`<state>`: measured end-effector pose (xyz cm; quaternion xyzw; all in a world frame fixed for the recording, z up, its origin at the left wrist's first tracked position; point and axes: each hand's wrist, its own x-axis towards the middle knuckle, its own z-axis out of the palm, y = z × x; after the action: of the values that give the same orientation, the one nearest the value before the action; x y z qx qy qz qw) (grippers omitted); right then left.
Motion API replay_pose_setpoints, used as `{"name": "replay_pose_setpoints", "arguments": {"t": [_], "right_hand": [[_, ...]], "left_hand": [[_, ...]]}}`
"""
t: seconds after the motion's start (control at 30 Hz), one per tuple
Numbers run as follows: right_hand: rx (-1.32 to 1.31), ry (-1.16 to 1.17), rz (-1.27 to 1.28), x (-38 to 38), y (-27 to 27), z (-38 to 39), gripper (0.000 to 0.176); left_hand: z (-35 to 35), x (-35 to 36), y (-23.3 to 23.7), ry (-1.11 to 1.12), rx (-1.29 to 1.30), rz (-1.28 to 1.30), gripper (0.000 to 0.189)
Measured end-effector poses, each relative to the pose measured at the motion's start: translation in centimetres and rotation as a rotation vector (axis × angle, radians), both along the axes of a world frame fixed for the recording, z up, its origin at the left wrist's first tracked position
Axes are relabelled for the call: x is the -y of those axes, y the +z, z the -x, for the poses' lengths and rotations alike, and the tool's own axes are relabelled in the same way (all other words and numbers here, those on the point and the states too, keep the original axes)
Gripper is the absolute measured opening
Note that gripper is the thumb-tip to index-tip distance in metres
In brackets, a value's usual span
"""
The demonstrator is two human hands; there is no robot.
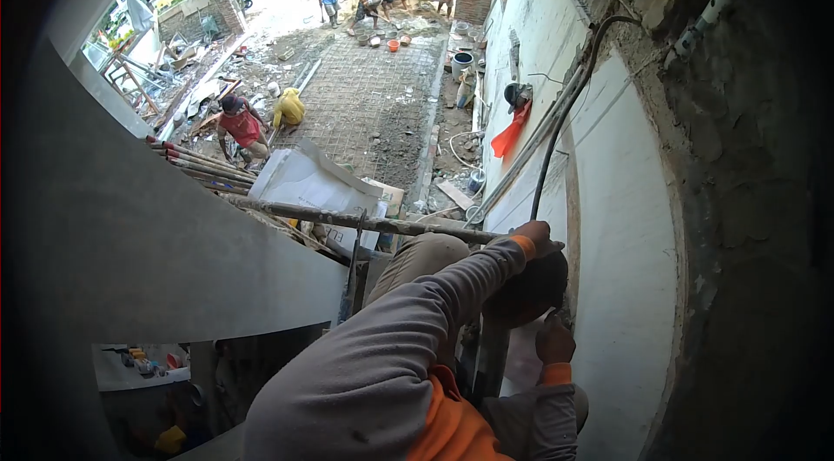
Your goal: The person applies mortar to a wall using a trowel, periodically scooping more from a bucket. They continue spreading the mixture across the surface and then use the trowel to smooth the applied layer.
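At the top edge of a dark, rounded, bowl-like object (526, 291), my left hand (540, 238) is closed, its fingers curled over the rim. A black hose (556, 135) runs down the wall and ends from view behind that hand. Lower down, my right hand (556, 341) is a fist close to the wall, just beside the dark object. Something small and dark shows above its fingers, too hidden to name. Both sleeves are grey with orange cuffs. My bent knee (421, 261) is left of the dark object.
A horizontal pole (356, 220) crosses in front of me, high above the ground. White wall (621, 244) rises on the right, with rough masonry beyond. Below lie a rebar grid (360, 100), white sheets (304, 179) and rubble. Several people work down there, including one in a red shirt (241, 126).
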<state>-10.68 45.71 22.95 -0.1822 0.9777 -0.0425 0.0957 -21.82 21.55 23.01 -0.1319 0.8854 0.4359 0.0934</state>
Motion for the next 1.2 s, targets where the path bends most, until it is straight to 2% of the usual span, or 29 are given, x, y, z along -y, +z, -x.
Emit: {"name": "replay_pose_setpoints", "arguments": {"t": [0.17,0.27,0.43,0.57,0.67,0.77,0.87,0.97,1.07,1.2], "right_hand": [[-0.001,0.113,-0.040,3.1,0.9,0.8,0.029],[0.016,0.166,0.051,3.8,-2.7,0.7,0.028],[-0.040,0.185,0.069,4.5,-1.1,-1.4,0.026],[-0.112,0.262,0.045,3.5,-0.3,-2.3,0.023],[-0.147,0.336,0.115,1.7,-1.2,-2.1,0.020],[-0.244,0.393,0.076,-1.2,-2.7,-1.1,0.015],[-0.219,0.258,0.101,-0.6,-1.4,-0.5,0.030],[-0.161,0.187,0.047,-0.5,-3.5,0.8,0.028],[-0.101,0.227,0.005,1.7,-3.9,-0.1,0.027],[-0.108,0.270,0.113,3.3,-4.2,-2.4,0.028]], "left_hand": [[0.0,-0.6,0.3,-0.040,0.005,0.005,0.059],[-0.6,-0.6,2.0,-0.052,-0.005,0.021,0.054],[-0.2,-0.6,1.8,-0.003,0.007,0.001,0.053],[0.6,-0.7,0.9,-0.006,0.036,-0.008,0.055],[0.5,-0.7,1.8,-0.008,0.067,-0.016,0.055],[0.2,-1.1,2.9,0.008,0.074,-0.005,0.055],[0.1,-1.1,3.1,0.003,0.072,-0.001,0.055],[0.1,-1.2,2.9,-0.022,0.062,0.003,0.055],[0.4,-1.6,2.3,-0.050,0.017,0.029,0.050],[0.7,-1.3,1.6,-0.058,-0.009,0.032,0.048]]}}
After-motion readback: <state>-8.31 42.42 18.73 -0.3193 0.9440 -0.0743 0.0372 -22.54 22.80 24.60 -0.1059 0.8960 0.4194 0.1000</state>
